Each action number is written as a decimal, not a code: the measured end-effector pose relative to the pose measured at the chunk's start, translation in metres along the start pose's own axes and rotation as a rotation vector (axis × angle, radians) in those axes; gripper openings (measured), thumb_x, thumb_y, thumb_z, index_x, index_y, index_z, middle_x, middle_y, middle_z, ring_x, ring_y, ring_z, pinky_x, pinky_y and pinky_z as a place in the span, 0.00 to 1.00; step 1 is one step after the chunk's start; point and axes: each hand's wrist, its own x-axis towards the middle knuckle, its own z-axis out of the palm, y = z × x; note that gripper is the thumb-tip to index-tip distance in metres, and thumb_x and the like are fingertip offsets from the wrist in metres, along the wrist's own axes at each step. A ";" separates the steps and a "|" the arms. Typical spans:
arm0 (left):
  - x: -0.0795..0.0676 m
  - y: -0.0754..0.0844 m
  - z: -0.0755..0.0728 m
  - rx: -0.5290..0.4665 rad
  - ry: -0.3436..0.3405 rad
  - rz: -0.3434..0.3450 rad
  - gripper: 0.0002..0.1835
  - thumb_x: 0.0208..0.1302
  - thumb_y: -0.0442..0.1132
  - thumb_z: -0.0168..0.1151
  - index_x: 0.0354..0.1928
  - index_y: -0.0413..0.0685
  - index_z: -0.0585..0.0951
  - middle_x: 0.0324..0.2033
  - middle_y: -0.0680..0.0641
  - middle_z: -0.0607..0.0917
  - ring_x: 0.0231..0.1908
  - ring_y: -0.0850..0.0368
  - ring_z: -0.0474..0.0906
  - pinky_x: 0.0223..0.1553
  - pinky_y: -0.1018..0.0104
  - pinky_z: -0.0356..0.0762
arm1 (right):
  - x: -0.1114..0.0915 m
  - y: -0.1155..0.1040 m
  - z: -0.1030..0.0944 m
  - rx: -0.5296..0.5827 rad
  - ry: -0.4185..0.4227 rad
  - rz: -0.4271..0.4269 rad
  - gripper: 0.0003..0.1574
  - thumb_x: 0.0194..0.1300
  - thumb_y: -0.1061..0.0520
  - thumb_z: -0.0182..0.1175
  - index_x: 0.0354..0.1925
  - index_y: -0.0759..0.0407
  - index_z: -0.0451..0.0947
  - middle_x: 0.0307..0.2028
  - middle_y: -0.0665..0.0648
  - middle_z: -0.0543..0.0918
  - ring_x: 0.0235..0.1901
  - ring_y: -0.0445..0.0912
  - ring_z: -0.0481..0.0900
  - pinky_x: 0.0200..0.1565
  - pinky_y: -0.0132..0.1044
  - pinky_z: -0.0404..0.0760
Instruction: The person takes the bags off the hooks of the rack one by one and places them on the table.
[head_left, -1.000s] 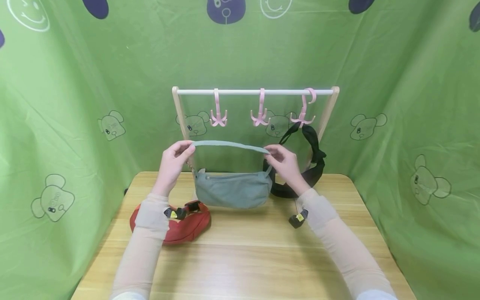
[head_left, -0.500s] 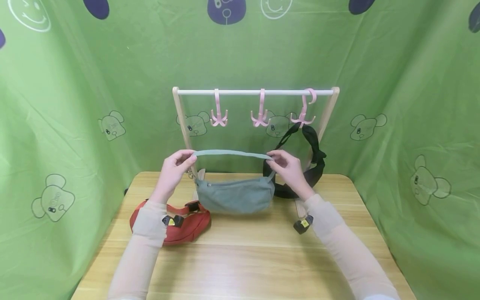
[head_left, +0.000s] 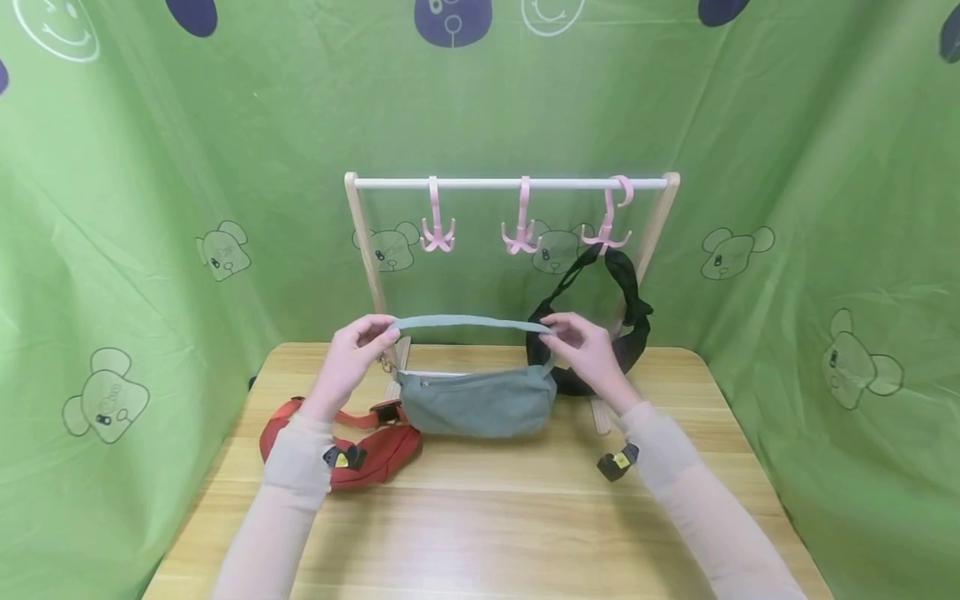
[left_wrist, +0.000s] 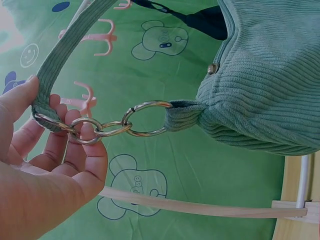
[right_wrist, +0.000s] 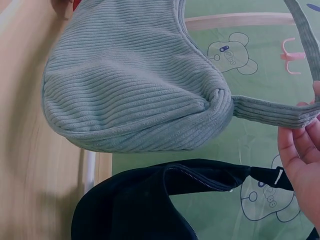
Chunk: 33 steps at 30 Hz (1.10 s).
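Note:
A blue-green corduroy shoulder bag (head_left: 480,404) hangs by its strap (head_left: 468,321) between both hands, low over the table. My left hand (head_left: 357,358) pinches the strap's left end, where a chain of metal rings (left_wrist: 112,129) joins it to the bag, as the left wrist view shows. At the strap's right end my right hand (head_left: 585,350) pinches the fabric between thumb and fingers. The strap is stretched nearly level, and the zipper along the bag's top faces up. Behind my right hand a black bag (head_left: 633,333) hangs from the rightmost pink hook (head_left: 606,225).
A rack with a white bar (head_left: 480,184) stands at the back of the wooden table (head_left: 480,533). Two more pink hooks, the left (head_left: 437,225) and the middle one (head_left: 522,225), hang on it. A red waist bag (head_left: 375,457) lies near my left forearm. Green curtain (head_left: 825,208) surrounds everything.
Both hands have moved down and slightly right, lowering the corduroy bag away from the bar toward the table. The black bag and the red waist bag have stayed in place.

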 end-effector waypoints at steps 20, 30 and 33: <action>-0.018 -0.009 0.003 0.074 -0.112 -0.012 0.17 0.67 0.43 0.62 0.53 0.41 0.80 0.42 0.40 0.84 0.35 0.62 0.79 0.40 0.68 0.80 | -0.021 -0.004 -0.011 -0.014 -0.053 0.053 0.18 0.61 0.64 0.66 0.49 0.69 0.79 0.36 0.67 0.84 0.34 0.35 0.81 0.41 0.22 0.80; -0.028 -0.010 0.003 0.121 -0.173 0.009 0.15 0.66 0.42 0.63 0.52 0.44 0.80 0.40 0.40 0.84 0.36 0.61 0.78 0.39 0.70 0.79 | -0.031 0.013 -0.017 -0.004 -0.135 0.044 0.17 0.61 0.66 0.65 0.49 0.69 0.79 0.35 0.63 0.83 0.33 0.34 0.79 0.37 0.24 0.80; -0.031 -0.011 0.002 0.119 -0.196 0.004 0.16 0.66 0.42 0.63 0.52 0.43 0.80 0.41 0.38 0.84 0.37 0.60 0.78 0.41 0.71 0.79 | -0.033 0.027 -0.019 -0.007 -0.171 0.066 0.17 0.61 0.63 0.66 0.49 0.64 0.80 0.36 0.60 0.84 0.33 0.34 0.80 0.37 0.25 0.80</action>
